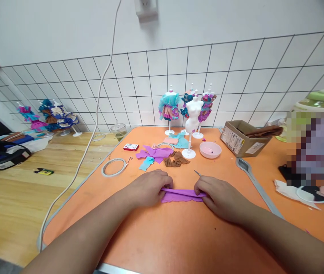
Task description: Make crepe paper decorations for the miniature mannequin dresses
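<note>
A strip of purple crepe paper [183, 195] lies on the orange table, its far edge folded over into a narrow roll. My left hand [153, 186] pinches its left end, fingers curled around the fold. At the opposite end, my right hand [219, 196] grips the same strip with thumb and fingers. A thin pointed metal tip [197, 172] shows just beyond my right hand; the rest of that tool is hidden. Beyond my hands lie brown crumpled paper pieces [176, 160], a loose purple paper piece [156, 153] and a light blue scrap [146, 163].
A bare white mannequin [193, 118] stands behind, before several dressed ones [169, 104]. Around are a pink bowl [210, 150], a cardboard box [243, 139], a tape roll [114, 167] and a small red box [131, 147]. A white cable [93, 133] hangs at left.
</note>
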{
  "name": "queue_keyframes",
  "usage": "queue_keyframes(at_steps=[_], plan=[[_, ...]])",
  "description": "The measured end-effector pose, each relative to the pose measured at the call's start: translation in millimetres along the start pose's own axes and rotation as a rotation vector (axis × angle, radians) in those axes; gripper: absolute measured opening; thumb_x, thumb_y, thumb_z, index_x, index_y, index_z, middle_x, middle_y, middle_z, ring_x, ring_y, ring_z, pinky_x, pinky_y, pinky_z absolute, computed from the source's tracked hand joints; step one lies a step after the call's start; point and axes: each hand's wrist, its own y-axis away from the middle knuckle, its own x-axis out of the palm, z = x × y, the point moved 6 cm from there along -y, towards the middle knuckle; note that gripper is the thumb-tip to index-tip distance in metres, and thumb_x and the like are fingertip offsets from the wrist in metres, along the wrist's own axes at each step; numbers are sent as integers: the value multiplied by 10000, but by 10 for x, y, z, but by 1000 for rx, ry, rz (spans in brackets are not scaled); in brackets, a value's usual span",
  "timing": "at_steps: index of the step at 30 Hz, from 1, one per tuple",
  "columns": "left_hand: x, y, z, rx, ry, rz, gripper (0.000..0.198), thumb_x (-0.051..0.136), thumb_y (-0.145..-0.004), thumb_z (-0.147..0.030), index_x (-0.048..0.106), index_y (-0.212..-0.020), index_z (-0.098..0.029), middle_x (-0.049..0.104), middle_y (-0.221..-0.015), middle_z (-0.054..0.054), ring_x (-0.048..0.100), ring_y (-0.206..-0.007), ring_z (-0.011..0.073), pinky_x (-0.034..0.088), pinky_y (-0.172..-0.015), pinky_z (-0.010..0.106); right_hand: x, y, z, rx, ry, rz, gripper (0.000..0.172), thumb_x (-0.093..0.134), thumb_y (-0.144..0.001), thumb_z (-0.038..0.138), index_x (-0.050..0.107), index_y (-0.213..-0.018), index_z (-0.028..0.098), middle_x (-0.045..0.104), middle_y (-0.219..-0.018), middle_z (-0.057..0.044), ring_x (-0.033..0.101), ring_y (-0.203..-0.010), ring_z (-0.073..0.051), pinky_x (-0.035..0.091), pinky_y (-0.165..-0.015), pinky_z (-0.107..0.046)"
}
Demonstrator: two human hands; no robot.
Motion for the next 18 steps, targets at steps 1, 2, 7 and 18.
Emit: queue_keyframes(at_steps=[1, 2, 7, 18], plan=[[-30, 13, -43, 33, 13, -18, 298, 501, -699, -85, 624, -935, -217, 624, -929, 37, 559, -896, 204, 432, -763, 305, 10, 3, 5, -11, 15, 15, 217, 429, -793, 49, 524, -876, 225, 585, -877, -5, 526, -782, -157, 347, -629, -262], [-59, 28, -101, 82, 52, -32, 376, 515, -682, -81, 615, -1016, -221, 609, -1010, 48, 546, -968, 217, 432, -827, 323, 24, 4, 13, -24, 36, 28, 221, 421, -797, 45, 525, -875, 224, 582, -885, -6, 524, -767, -153, 339, -621, -260], [-52, 38, -310, 166, 345, -103, 562, 595, -802, -275, 417, -1334, -234, 458, -1300, 89, 406, -1225, 240, 353, -1035, 381, 119, -7, 105, -94, 148, 47, 231, 396, -831, 44, 532, -888, 221, 568, -907, -16, 525, -754, -147, 305, -601, -254], [305, -115, -236, -77, 82, -63, 156, 571, -828, -297, 586, -952, -205, 581, -965, 50, 524, -927, 229, 413, -824, 369, 43, 2, 174, -72, -55, 22, 281, 479, -694, 37, 548, -891, 224, 564, -911, -4, 510, -771, -154, 343, -654, -272]])
